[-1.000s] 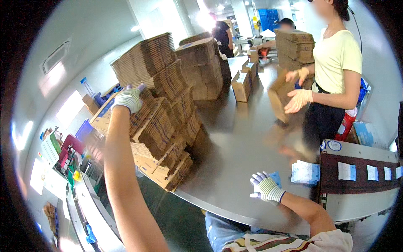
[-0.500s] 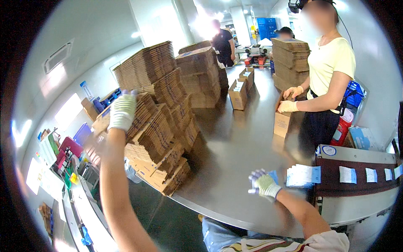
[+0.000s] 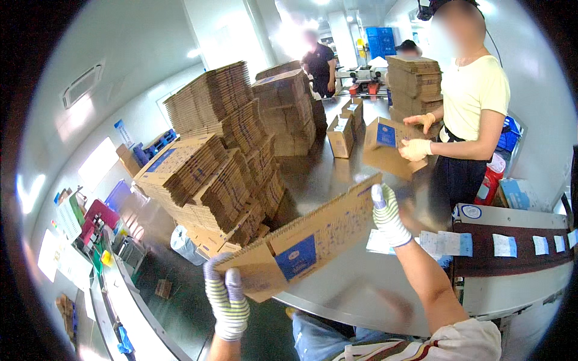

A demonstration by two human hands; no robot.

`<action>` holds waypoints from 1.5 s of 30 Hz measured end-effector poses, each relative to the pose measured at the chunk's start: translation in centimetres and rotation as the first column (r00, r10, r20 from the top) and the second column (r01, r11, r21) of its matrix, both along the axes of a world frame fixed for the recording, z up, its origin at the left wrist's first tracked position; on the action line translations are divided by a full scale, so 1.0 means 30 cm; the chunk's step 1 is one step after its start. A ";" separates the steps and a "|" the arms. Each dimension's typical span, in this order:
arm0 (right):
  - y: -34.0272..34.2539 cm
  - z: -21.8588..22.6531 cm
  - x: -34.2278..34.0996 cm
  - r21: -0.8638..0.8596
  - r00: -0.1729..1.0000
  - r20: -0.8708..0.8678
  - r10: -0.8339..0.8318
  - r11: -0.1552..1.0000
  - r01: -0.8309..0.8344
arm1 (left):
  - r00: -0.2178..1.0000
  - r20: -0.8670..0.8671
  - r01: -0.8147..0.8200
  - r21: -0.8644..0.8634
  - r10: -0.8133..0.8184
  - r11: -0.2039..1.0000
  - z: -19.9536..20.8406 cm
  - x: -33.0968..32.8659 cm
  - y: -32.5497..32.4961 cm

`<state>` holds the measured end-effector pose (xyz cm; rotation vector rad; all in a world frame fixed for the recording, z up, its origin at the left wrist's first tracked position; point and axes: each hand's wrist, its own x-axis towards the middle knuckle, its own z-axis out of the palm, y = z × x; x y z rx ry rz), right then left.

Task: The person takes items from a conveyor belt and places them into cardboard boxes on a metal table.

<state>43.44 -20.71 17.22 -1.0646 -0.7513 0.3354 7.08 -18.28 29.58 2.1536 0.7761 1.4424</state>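
A flattened cardboard box [image 3: 331, 237] with a blue printed panel is held up in front of me, tilted so its right end is higher. My left hand [image 3: 229, 304], in a striped glove, grips its left end with the thumb on the near face. At the other end my right hand [image 3: 388, 216], gloved alike, holds it near the upper edge. Behind it to the left rise stacks of flattened boxes [image 3: 208, 99]. White and blue packets [image 3: 445, 243] lie on the metal table [image 3: 313, 201] beside my right forearm.
A conveyor [image 3: 515, 268] on the right carries several packets toward the table. Across the table a co-worker [image 3: 475, 90] in a yellow top handles an open carton [image 3: 385, 144]. Two filled cartons [image 3: 342, 137] stand mid-table. Another person [image 3: 319, 63] stands farther back.
My left hand came down from the stack with a flattened box, and my right hand took its other end. The co-worker's carton was lifted and tilted. More packets reached the table.
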 end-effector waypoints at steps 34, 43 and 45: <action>-0.133 -0.023 -0.178 -0.620 0.285 0.762 0.582 0.782 0.059 | 0.526 -0.847 0.071 0.132 0.076 0.989 -0.288 0.164 0.071; -0.072 0.004 -0.206 -0.592 0.119 0.805 0.581 0.779 0.204 | 0.363 -0.899 0.236 -0.164 -0.244 0.958 -0.388 0.317 0.245; -0.041 -0.024 -0.244 -0.499 0.060 0.859 0.509 0.803 0.326 | 0.415 -0.886 0.205 -0.132 -0.208 0.970 -0.476 0.336 0.274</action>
